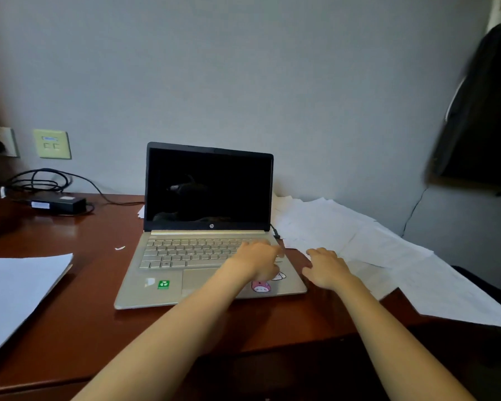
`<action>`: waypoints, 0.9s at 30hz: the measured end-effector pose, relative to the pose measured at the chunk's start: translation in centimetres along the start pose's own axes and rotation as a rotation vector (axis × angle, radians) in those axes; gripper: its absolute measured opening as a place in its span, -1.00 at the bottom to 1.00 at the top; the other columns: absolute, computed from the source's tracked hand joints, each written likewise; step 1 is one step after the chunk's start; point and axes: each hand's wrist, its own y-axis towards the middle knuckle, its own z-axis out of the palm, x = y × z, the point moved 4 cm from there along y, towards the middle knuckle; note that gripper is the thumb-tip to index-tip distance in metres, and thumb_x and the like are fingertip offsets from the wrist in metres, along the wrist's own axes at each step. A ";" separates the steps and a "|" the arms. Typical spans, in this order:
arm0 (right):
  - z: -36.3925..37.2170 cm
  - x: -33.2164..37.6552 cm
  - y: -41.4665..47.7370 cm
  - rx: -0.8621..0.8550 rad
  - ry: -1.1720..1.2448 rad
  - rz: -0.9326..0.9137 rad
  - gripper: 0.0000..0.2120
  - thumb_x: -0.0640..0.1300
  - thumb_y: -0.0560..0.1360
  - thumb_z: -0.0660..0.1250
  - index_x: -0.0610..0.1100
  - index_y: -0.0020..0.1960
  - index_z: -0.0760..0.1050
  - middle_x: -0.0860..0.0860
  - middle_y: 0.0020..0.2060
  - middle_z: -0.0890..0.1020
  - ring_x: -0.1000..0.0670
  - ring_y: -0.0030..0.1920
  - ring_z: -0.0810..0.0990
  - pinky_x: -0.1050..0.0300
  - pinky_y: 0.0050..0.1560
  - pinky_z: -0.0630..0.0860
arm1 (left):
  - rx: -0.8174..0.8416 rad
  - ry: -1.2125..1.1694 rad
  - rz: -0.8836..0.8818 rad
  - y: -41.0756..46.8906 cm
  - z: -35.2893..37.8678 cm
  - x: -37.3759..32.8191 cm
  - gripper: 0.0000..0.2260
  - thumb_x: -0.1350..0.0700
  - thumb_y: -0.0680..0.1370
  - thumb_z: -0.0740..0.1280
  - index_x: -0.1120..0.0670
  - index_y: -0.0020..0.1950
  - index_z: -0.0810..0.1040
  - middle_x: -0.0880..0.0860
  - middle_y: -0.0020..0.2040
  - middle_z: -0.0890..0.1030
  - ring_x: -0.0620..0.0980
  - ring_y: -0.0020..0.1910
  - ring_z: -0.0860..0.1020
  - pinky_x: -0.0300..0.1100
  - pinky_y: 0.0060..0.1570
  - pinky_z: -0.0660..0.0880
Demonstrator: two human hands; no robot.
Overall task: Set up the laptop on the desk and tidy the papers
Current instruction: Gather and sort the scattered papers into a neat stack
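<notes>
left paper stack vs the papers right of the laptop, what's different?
The left stack is squared into one neat pile; the right papers are fanned out, overlapping. The left stack lies apart from the laptop; the right papers reach its right side. No hand is near the left stack; the right hand is at the right papers' edge. Both are white sheets on the desk.

Open gold laptop (185, 256), dark-screened, on desk (70, 314); loose papers (359, 235) beside.
</notes>
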 end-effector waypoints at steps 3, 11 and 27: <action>0.6 -1.7 -0.1 0.009 -0.002 0.041 -0.52 0.02 0.58 0.12 -0.13 0.45 0.22 -0.12 0.40 0.31 -0.17 0.39 0.28 -0.03 0.33 0.28 | 0.019 0.014 0.052 1.2 0.5 -2.0 -0.61 0.13 0.57 0.16 -0.01 0.41 0.33 0.14 0.37 0.37 0.16 0.37 0.31 -0.01 0.34 0.21; 1.2 -6.8 -1.2 0.014 0.006 0.144 -0.54 0.02 0.59 0.07 -0.13 0.44 0.22 -0.14 0.38 0.33 -0.18 0.35 0.31 -0.03 0.31 0.28 | 0.061 0.047 0.147 4.2 3.6 -6.9 -0.65 0.06 0.57 0.16 0.06 0.36 0.37 0.16 0.33 0.40 0.18 0.33 0.33 0.02 0.28 0.25; 0.1 -16.8 -3.2 0.240 0.177 0.440 -0.74 -0.08 0.47 0.26 -0.12 0.13 0.37 -0.12 0.06 0.48 -0.09 0.05 0.48 0.13 -0.02 0.41 | 0.034 -0.021 0.263 6.2 7.3 -11.1 -0.62 0.02 0.64 -0.02 0.00 0.45 0.27 0.07 0.41 0.32 0.11 0.41 0.25 0.03 0.33 0.16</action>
